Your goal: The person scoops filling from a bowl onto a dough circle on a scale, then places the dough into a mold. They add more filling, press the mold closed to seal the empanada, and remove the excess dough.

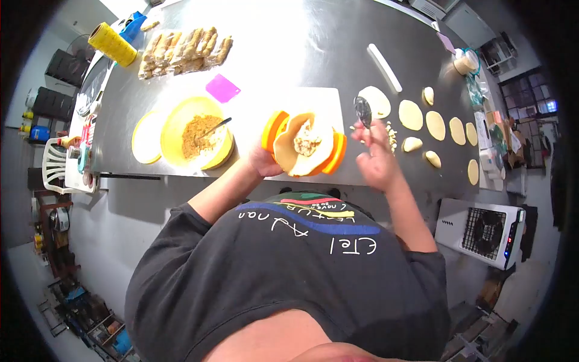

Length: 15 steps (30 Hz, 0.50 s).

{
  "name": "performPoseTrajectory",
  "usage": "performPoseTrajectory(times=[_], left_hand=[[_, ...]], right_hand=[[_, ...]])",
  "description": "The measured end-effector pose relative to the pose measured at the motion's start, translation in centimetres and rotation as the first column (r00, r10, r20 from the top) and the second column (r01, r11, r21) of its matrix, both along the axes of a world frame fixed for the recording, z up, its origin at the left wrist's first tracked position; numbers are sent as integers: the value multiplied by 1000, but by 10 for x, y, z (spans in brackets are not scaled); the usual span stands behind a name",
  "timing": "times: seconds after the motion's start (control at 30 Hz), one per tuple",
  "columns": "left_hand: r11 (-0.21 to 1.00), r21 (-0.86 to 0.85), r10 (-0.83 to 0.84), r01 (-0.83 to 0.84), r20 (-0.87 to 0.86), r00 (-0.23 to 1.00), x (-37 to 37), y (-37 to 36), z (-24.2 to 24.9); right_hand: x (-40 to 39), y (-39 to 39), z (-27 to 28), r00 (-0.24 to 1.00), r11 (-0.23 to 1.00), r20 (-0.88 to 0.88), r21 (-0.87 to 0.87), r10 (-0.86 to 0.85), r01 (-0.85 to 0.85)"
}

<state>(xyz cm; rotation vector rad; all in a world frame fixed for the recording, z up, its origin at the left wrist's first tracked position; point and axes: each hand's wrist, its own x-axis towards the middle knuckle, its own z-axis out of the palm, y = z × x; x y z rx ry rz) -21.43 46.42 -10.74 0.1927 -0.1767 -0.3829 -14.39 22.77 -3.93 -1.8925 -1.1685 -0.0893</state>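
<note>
On the left, my left hand (263, 161) grips an orange dough press (274, 128) by its side. The press is spread apart, and a round of dough (288, 155) is draped over it with crumbly filling (308, 137) in the middle. To the right of the press, my right hand (379, 158) is closed on a black spoon (362, 110), its bowl pointing away from me. Left of my left hand sits a yellow bowl (170, 136) of brown and pale filling, with a dark-handled utensil (217, 127) in it.
Flattened dough rounds (411, 114) and small dough lumps (412, 144) lie at the right, near a white rolling pin (385, 67). A white board (325, 99) is under the press. Packed pastries (187, 53), a purple scraper (222, 88) and a yellow roll (113, 44) are farther left.
</note>
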Motion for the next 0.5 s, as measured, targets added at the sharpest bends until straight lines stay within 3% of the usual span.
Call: performPoseTrajectory(times=[0.07, 0.1, 0.23, 0.33, 0.4, 0.5], left_hand=[[984, -87, -163, 157, -68, 984, 4, -10, 0], [966, -145, -229, 213, -102, 968, 6, -16, 5], [917, -220, -361, 332, -110, 926, 17, -50, 10], [915, -108, -402, 389, -155, 903, 28, -81, 23], [910, -80, -415, 408, -170, 894, 35, -103, 30], [905, -40, -423, 423, -194, 885, 44, -138, 32]], right_hand=[[5, -33, 9, 972, 986, -167, -27, -164, 162], [9, -47, 21, 972, 972, -109, -131, -209, 194], [4, -83, 78, 970, 950, 84, -197, -229, 241], [4, -113, 98, 978, 949, 94, -238, -187, 204], [9, -137, 102, 961, 942, 248, -276, -120, 189], [10, -165, 102, 960, 948, 265, -272, -91, 165]])
